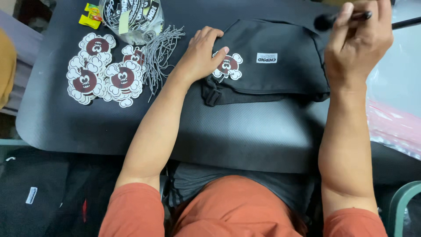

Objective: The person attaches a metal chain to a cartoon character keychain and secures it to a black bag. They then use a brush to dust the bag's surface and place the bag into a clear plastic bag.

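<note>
A black fabric bag with a small white label lies on a dark mat. My left hand rests flat on the bag's left end, its thumb touching a flower-shaped brown and white tag on the bag. My right hand is raised over the bag's right end, fingers closed around a thin black tool with a rounded dark tip pointing left.
A pile of the same flower-shaped tags lies at the mat's left. A bundle of black-and-white strings and a clear plastic bag of stickers sit beside it. Clear plastic packaging lies at right, dark fabric below left.
</note>
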